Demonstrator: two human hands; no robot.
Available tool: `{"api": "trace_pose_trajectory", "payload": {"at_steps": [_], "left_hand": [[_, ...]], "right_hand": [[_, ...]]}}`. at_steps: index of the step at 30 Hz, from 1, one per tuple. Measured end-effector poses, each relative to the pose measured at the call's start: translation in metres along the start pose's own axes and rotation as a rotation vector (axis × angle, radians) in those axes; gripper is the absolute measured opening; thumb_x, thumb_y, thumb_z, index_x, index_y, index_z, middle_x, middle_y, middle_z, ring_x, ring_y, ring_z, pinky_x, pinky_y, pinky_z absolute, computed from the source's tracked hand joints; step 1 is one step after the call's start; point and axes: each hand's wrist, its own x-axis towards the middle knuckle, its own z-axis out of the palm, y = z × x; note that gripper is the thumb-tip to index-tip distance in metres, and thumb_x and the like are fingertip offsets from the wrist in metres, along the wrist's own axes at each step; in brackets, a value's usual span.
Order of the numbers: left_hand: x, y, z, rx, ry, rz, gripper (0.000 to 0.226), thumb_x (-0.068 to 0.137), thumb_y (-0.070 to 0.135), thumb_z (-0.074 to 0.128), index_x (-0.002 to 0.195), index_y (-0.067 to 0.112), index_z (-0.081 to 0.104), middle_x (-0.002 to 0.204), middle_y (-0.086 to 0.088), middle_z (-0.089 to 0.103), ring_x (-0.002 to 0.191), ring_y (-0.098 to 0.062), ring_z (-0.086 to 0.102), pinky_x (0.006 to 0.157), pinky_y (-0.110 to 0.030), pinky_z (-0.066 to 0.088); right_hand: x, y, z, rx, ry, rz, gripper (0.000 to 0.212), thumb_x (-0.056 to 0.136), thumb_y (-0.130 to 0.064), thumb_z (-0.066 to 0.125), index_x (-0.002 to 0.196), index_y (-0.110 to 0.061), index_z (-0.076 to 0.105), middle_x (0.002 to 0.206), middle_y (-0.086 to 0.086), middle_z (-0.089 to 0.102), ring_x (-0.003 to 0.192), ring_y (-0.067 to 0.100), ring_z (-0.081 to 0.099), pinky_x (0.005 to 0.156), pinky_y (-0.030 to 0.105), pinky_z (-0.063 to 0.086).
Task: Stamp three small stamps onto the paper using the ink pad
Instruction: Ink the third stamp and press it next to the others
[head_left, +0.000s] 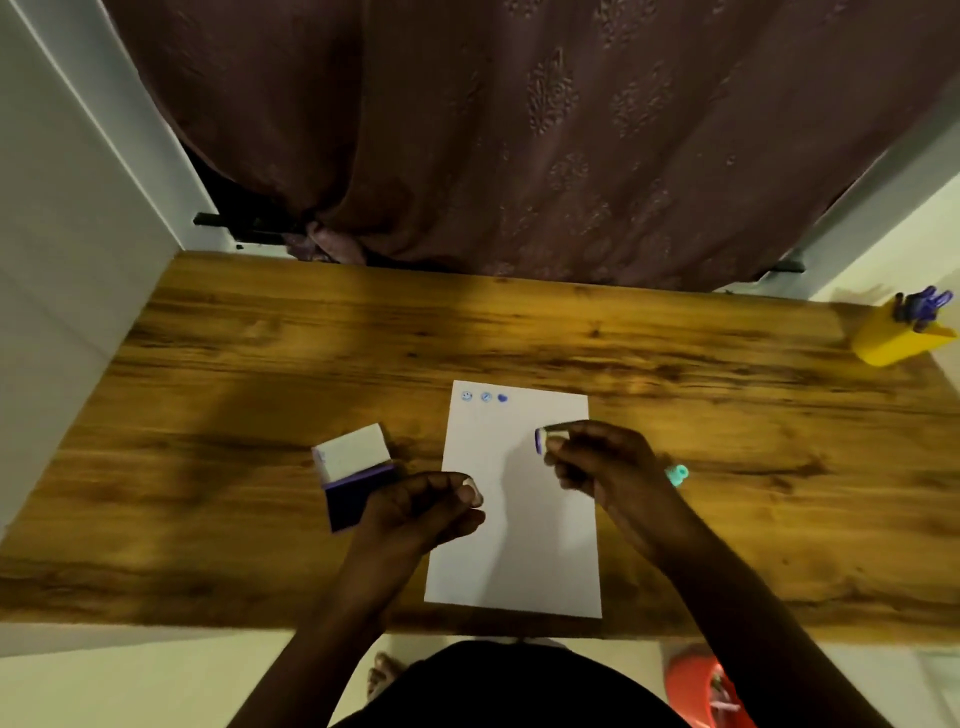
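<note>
Wooden table (675, 364): right hand (608, 462) pinches small stamp (543, 439).

Ink pad (349, 474) left of paper (519, 499) (on table (260, 364))

Surface (260, 364): wood-grain board, brown with darker streaks, spanning the view.
Curtain (519, 130): dusky maroon, faint leaf pattern, hanging behind the far edge, gathered at its lower left.
Holder (891, 343): yellow, far right corner of the surface, tilted in this wide view.
Pens (924, 304): purple-topped, standing in the holder.
Walls (62, 234): pale, at left and right.
Orange object (696, 686): on the floor, near right, partly cut off; kind unclear.
</note>
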Motion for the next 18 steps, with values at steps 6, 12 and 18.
{"api": "trace_pose_trajectory", "payload": {"at_steps": [6, 12, 18], "left_hand": [[0.007, 0.004, 0.034, 0.102, -0.140, -0.055, 0.028, 0.082, 0.030, 0.080, 0.104, 0.013, 0.084, 0.103, -0.014, 0.084, 0.095, -0.032, 0.083, 0.080, -0.028, 0.066], [0.011, 0.003, 0.054, 0.166, -0.186, -0.077, 0.026, 0.080, 0.031, 0.081, 0.102, 0.017, 0.086, 0.098, -0.011, 0.086, 0.089, -0.028, 0.083, 0.076, -0.026, 0.065], [0.016, 0.000, 0.064, 0.241, -0.231, -0.081, 0.020, 0.077, 0.031, 0.083, 0.096, 0.027, 0.088, 0.095, -0.005, 0.087, 0.086, -0.025, 0.084, 0.073, -0.023, 0.065]], "right_hand": [[-0.037, 0.016, -0.007, -0.217, -0.078, -0.111, 0.017, 0.090, -0.013, 0.074, 0.106, -0.020, 0.077, 0.084, -0.001, 0.077, 0.076, 0.016, 0.073, 0.068, 0.025, 0.059], [-0.048, 0.014, -0.017, -0.229, -0.072, -0.140, 0.015, 0.090, -0.011, 0.074, 0.104, -0.012, 0.077, 0.086, 0.002, 0.077, 0.076, 0.014, 0.072, 0.068, 0.026, 0.059], [-0.053, 0.018, -0.028, -0.255, -0.037, -0.157, 0.018, 0.090, -0.010, 0.073, 0.107, -0.011, 0.076, 0.092, 0.004, 0.077, 0.082, 0.024, 0.073, 0.072, 0.028, 0.060]]}}
